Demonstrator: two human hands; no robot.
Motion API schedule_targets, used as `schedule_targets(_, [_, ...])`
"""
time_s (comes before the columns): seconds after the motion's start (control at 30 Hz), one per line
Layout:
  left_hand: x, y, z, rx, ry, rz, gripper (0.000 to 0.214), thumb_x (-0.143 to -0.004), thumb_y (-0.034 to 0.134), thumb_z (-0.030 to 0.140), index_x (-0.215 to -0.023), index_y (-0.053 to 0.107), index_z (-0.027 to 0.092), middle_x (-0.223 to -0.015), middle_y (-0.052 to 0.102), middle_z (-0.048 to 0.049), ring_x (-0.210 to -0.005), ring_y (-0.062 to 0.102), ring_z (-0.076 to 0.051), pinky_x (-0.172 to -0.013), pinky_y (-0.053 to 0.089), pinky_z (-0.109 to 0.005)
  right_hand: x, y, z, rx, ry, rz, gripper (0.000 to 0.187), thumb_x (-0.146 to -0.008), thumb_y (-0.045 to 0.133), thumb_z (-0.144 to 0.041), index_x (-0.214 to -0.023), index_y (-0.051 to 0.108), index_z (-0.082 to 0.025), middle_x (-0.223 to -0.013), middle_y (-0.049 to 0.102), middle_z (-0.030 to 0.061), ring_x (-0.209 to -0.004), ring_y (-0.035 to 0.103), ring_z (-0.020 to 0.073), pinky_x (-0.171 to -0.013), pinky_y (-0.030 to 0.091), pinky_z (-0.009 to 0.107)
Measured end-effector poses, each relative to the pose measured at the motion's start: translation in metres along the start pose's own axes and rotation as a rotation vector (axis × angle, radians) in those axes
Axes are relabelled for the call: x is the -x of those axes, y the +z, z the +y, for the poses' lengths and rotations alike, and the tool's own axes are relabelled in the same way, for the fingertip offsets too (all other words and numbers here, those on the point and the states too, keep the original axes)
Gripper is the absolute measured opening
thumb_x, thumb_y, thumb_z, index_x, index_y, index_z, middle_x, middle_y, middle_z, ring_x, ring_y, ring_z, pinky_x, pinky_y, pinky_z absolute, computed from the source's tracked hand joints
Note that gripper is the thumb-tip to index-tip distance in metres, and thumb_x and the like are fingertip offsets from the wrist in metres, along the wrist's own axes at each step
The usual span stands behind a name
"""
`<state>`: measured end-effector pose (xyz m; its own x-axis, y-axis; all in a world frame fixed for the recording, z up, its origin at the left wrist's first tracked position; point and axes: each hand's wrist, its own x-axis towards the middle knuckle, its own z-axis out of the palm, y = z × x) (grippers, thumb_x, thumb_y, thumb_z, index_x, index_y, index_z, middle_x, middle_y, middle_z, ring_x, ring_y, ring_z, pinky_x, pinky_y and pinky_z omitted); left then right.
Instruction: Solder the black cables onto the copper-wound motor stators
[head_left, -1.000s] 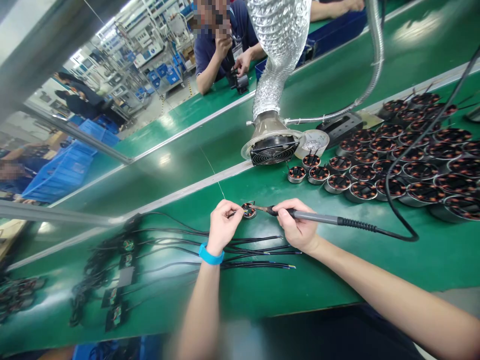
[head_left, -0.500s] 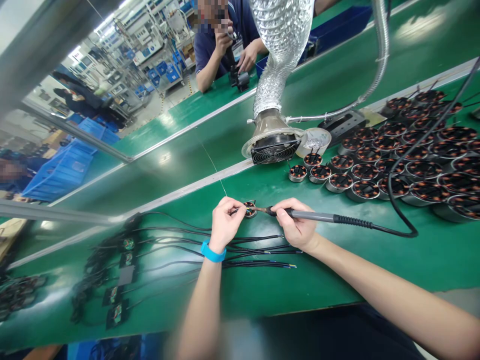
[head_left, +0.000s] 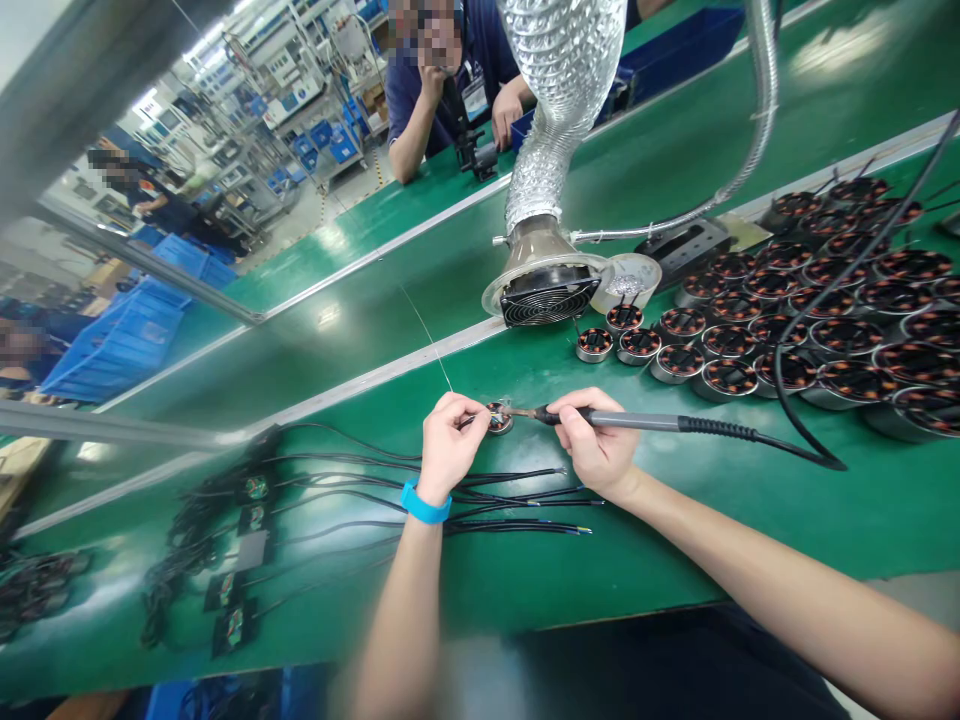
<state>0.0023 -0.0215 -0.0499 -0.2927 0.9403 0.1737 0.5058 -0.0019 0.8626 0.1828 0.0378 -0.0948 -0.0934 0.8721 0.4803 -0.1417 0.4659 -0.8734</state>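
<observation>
My right hand (head_left: 598, 440) grips a soldering iron (head_left: 637, 420) like a pen, its tip pointing left at a small round motor stator (head_left: 500, 424) on the green bench. Faint smoke hangs around the tip. Close on the stator's left side, my left hand (head_left: 451, 447), with a blue wristband (head_left: 426, 503), pinches the dark end of a black cable; coloured wire ends show over the stator. A thin silvery wire (head_left: 427, 335) runs down to the back of this hand. Beneath and beside the left wrist lie several black cables (head_left: 517, 528) with stripped ends.
A fume extractor fan (head_left: 551, 295) hangs from a foil duct (head_left: 544, 150) beyond my hands. Rows of motor stators (head_left: 731, 342) stand at right, near a white bowl (head_left: 630, 278). Small circuit boards (head_left: 234, 627) lie left. A co-worker (head_left: 420, 110) sits opposite.
My right hand and the soldering iron have shifted slightly right, and smoke now shows at the tip. The left hand has barely moved. The co-worker opposite has changed arm position.
</observation>
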Motion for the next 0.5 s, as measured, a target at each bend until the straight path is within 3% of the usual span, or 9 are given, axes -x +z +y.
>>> schedule_targets(0.5, [-0.0005,0.0009,-0.0003,0.007,0.004,0.009,0.014,-0.086,0.067,0.022,-0.072,0.069,0.018,-0.080,0.061,-0.0029,-0.076,0.058,-0.014,-0.067,0.046,-0.025,0.0012,-0.0002,0.0025,-0.016,-0.019,0.023,0.017,-0.095,0.057,-0.030,-0.086,0.067,-0.020,-0.059,0.057,-0.0010,-0.048,0.056,0.0135,-0.044,0.044,0.026])
